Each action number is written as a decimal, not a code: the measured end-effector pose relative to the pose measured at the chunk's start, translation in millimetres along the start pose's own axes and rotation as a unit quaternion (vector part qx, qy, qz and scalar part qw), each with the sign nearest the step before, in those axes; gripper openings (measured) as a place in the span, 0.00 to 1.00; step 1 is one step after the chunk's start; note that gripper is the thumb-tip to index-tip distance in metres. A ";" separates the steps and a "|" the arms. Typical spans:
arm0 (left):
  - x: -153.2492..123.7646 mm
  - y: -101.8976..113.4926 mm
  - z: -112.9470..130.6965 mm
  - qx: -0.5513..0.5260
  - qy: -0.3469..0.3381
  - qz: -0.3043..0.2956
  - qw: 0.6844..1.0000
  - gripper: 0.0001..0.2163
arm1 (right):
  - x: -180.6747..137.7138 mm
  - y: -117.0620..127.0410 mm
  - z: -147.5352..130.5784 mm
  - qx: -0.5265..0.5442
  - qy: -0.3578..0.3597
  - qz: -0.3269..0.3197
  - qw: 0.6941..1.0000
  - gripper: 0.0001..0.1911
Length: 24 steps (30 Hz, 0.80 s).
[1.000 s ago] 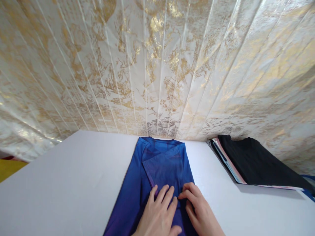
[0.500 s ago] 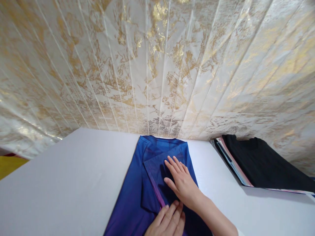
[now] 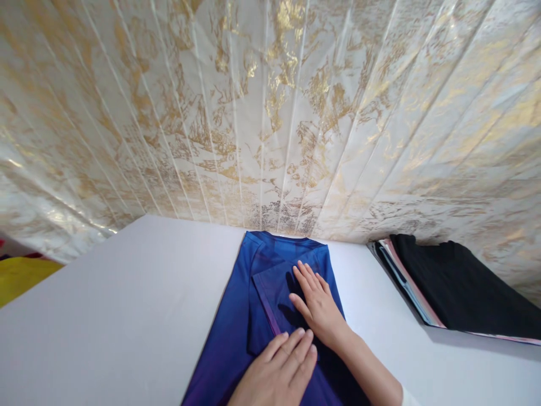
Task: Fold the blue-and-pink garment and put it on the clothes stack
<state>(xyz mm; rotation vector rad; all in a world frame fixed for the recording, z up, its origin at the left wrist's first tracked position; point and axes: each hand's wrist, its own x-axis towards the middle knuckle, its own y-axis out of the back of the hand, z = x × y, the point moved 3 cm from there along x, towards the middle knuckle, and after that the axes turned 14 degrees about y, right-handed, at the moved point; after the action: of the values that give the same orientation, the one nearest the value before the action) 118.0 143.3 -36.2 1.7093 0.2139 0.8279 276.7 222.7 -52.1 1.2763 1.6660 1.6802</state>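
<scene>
Blue shirt (image 3: 228, 321), crease risk
Left grip (image 3: 281, 363) flat, fingers together; right grip (image 3: 319, 310) spread, pinching nothing; uneven dragging could ruck the folded-over flap (image 3: 274, 282).

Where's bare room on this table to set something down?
On the white table, the widest bare patch is left of the blue garment; a narrower one between garment and clothes stack. Crowded: the garment, under left hand and right hand.
</scene>
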 end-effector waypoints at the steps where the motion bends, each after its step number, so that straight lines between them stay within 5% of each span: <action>1: 2.1 0.5 -5.2 -0.016 0.002 -0.024 1.000 0.18 | 0.3 2.4 4.2 0.004 0.000 0.006 1.000 0.29; 7: 0.8 -14.9 -10.2 -0.044 -0.049 -0.090 0.994 0.19 | 2.8 0.5 28.2 -0.001 -0.003 -0.027 1.000 0.30; 14: 9.8 -12.9 -12.3 -0.117 -0.031 -0.139 0.983 0.19 | 6.1 -3.1 45.7 0.029 -0.010 -0.043 0.999 0.33; 21: 57.1 0.9 -23.1 -0.213 0.034 -0.189 0.958 0.24 | 6.4 32.3 116.6 0.129 -0.069 0.100 0.984 0.29; 24: 67.4 -6.3 -18.6 -0.231 0.027 -0.189 0.954 0.24 | 6.9 37.5 138.9 0.149 -0.097 0.114 0.978 0.26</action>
<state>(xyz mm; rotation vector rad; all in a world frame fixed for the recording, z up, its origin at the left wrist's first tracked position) 157.5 196.3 -12.6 1.1575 0.3434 0.5819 400.1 295.4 -36.6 1.7714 1.7534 1.4045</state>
